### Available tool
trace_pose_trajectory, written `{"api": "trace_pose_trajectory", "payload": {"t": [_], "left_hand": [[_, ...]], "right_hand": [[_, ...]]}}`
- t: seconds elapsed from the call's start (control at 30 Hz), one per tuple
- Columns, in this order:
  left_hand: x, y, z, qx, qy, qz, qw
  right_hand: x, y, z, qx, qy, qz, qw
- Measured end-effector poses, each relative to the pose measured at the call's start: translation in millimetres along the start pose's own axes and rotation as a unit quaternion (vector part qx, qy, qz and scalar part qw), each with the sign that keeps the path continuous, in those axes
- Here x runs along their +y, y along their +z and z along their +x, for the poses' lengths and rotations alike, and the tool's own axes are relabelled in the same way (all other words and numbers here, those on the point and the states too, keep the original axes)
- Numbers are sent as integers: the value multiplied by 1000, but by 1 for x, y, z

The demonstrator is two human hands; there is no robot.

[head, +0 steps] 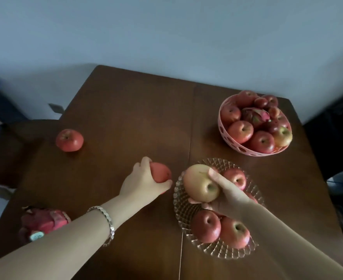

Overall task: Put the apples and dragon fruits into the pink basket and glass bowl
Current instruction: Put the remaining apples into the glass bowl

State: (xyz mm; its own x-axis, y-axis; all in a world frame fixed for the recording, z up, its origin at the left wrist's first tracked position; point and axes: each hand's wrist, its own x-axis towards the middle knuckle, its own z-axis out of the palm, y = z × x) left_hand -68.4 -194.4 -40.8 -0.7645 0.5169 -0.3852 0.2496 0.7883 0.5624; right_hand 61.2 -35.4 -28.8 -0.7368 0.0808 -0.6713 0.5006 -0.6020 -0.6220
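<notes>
My left hand (144,181) grips a red apple (161,173) just above the table, left of the glass bowl (181,211). My right hand (227,196) holds a pale yellow-red apple (198,183) over the bowl's left side. Three red apples lie in the bowl, two at the front (206,226) and one at the back (236,177). The pink basket (225,134) at the back right is heaped with several apples and a dragon fruit (256,116). One loose apple (69,140) sits at the left. A dragon fruit (43,222) lies at the near left, partly behind my left forearm.
The brown wooden table (126,110) stands against a pale wall. A dark chair (7,150) is at the table's left side. Dark clutter lies on the floor to the right of the table.
</notes>
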Motion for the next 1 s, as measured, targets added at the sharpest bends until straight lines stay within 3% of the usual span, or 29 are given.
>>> {"api": "trace_pose_trajectory", "payload": {"t": [0.1,0.27,0.37,0.53,0.77,0.87,0.93,1.0], "left_hand": [[15,14,-13,9,10,1,1000],[25,32,-27,28,5,14,1000],[27,38,-31,37,-10,11,999],[28,40,-34,67,-39,5,997],[19,35,-30,86,-70,-3,994],[16,35,-28,80,-71,-3,994],[15,36,-26,75,-72,-5,995],[15,38,-24,69,-72,-9,995]], "right_hand": [[1,-21,-20,5,-34,-67,997],[-4,-44,-27,129,-88,-176,972],[-7,-48,-26,153,-97,-224,958],[-5,-33,-7,145,-102,-447,877],[23,-8,28,111,-41,-602,789],[29,-8,35,126,0,-594,794],[29,-9,36,138,1,-565,813],[29,-7,34,137,-14,-573,808]]}}
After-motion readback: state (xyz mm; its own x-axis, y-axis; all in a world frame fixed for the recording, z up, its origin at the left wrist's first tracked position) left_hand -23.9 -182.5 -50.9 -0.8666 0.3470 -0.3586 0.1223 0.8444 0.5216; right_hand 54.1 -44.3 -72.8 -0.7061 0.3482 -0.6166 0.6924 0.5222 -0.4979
